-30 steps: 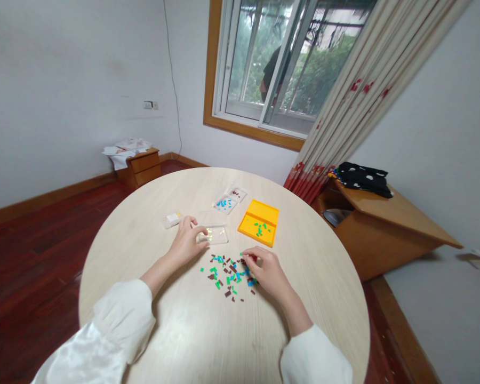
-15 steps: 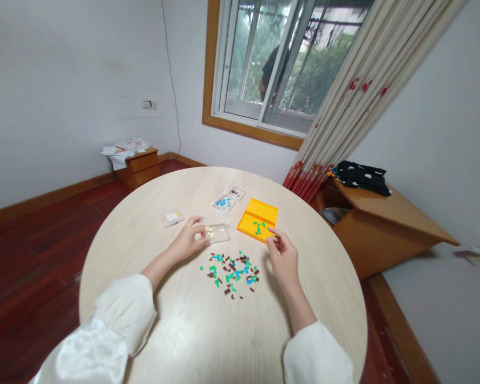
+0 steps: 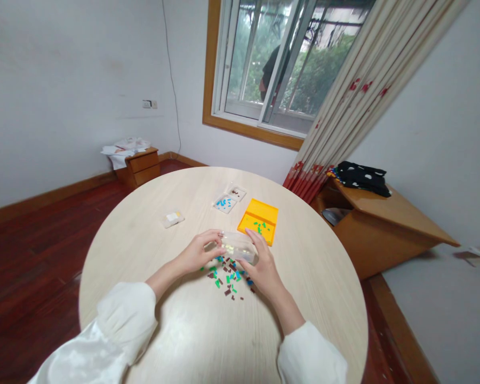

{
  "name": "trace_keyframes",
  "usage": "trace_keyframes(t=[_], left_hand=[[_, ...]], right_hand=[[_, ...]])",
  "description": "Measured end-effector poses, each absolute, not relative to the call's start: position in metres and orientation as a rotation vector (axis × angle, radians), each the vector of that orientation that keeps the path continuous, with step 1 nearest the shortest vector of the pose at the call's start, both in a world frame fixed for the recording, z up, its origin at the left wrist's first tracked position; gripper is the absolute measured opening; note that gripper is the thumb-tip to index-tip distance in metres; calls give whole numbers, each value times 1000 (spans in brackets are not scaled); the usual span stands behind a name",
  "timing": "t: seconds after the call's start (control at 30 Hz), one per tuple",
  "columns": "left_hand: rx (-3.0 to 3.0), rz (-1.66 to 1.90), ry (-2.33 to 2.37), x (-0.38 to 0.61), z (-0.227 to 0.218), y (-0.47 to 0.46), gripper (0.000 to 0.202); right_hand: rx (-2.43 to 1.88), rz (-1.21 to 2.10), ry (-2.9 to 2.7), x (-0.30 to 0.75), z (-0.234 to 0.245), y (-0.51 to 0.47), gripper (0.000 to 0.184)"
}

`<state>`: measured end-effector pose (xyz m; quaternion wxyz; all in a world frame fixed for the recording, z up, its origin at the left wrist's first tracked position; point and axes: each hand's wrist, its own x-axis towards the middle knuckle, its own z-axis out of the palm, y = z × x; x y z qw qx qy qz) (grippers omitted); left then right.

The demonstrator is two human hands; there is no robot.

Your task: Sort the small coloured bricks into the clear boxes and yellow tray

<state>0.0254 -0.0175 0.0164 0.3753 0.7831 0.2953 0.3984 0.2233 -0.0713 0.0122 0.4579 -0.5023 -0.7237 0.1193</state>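
Observation:
Both my hands hold a small clear plastic box (image 3: 237,248) with pale yellow pieces inside, lifted just above the table. My left hand (image 3: 200,252) grips its left end, my right hand (image 3: 260,261) its right end. Under and in front of the box lies a scatter of tiny green, blue and brown pieces (image 3: 229,273) on the round wooden table (image 3: 208,330).
An open orange box (image 3: 259,221) with green pieces lies just beyond my hands. Two clear trays (image 3: 229,198) with blue and brown pieces and a small clear box (image 3: 172,218) lie farther back. A wooden cabinet (image 3: 384,224) stands right of the table.
My left hand lifted the clear box from the table and brought it nearer, over the scattered pieces. My right hand moved from the orange box to grip the clear box's right end.

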Motion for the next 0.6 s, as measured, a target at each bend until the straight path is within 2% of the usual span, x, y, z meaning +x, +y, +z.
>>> trace_keyframes(t=[0.17, 0.37, 0.43, 0.6], left_hand=[[1875, 1027, 737, 26, 14, -16, 18], [1882, 1051, 771, 25, 17, -18, 54], [1989, 1073, 790, 24, 18, -20, 52], [2220, 1203, 717, 26, 18, -22, 24]], right_hand=[[-1214, 251, -1782, 225, 17, -72, 59], [-1224, 246, -1725, 224, 21, -76, 39], [-1222, 242, -1718, 223, 23, -77, 31], [-1202, 193, -1741, 222, 24, -78, 19]])
